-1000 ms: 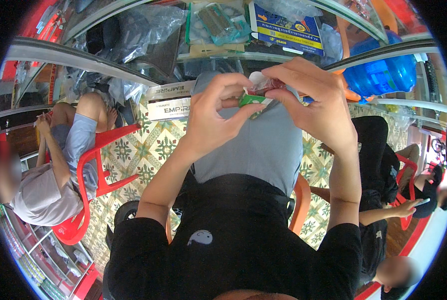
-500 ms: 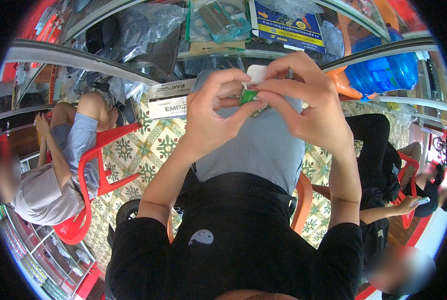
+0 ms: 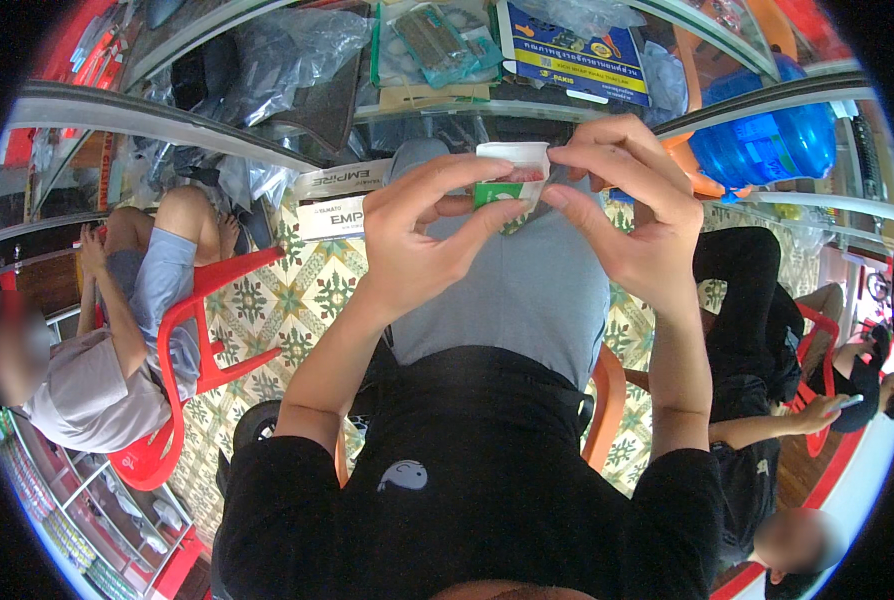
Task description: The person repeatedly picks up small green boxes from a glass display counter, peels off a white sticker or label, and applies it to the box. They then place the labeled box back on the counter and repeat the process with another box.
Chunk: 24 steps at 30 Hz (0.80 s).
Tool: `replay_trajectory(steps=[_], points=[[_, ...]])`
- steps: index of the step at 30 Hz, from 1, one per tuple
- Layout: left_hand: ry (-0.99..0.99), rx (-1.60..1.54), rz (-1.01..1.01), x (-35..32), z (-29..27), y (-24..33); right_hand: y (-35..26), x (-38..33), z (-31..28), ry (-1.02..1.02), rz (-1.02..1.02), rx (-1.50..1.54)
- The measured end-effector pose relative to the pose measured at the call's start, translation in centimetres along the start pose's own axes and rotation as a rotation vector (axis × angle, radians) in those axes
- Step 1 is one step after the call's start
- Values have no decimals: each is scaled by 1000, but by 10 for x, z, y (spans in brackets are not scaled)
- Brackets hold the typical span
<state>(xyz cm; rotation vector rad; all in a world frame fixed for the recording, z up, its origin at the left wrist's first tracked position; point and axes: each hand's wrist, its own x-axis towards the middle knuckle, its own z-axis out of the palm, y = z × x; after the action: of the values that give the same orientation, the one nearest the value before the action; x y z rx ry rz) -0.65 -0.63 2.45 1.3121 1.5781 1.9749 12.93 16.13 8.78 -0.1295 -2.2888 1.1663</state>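
Note:
My left hand (image 3: 432, 225) is closed around a small green and white cardboard box (image 3: 500, 192), fingers behind it and thumb along its lower front. The box's white top flap (image 3: 512, 152) stands raised, and something reddish shows inside the opening, too small to name. At the box's right side is my right hand (image 3: 632, 200), its thumb and index finger spread apart with a gap between them. The index fingertip is at the flap's right corner; whether it touches cannot be made out. Both hands are above my grey-trousered lap (image 3: 502, 300).
In front stands a glass display case (image 3: 407, 110) holding plastic bags and a blue-yellow package (image 3: 577, 55). White boxes (image 3: 332, 220) lie left of my knees. A blue water jug (image 3: 762, 140) stands at right. One person sits on a red chair (image 3: 192, 330) at left; others sit at right.
The box's flap and opening now show plainly between my hands. My right hand has shifted right and slightly down, its fingers parting from the box's front.

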Motion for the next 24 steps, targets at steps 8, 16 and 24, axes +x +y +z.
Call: replay_trajectory(steps=[8, 16, 24], points=[[-5, -15, -26, -3, 2, -3, 12, -10, 16, 23, -4, 43], [25, -51, -34, -4, 6, -5, 17, -8, 9, 46, -81, 93], [-5, 29, 29, 1, 7, 1, 16, -12, 18, 42, 196, 336]])
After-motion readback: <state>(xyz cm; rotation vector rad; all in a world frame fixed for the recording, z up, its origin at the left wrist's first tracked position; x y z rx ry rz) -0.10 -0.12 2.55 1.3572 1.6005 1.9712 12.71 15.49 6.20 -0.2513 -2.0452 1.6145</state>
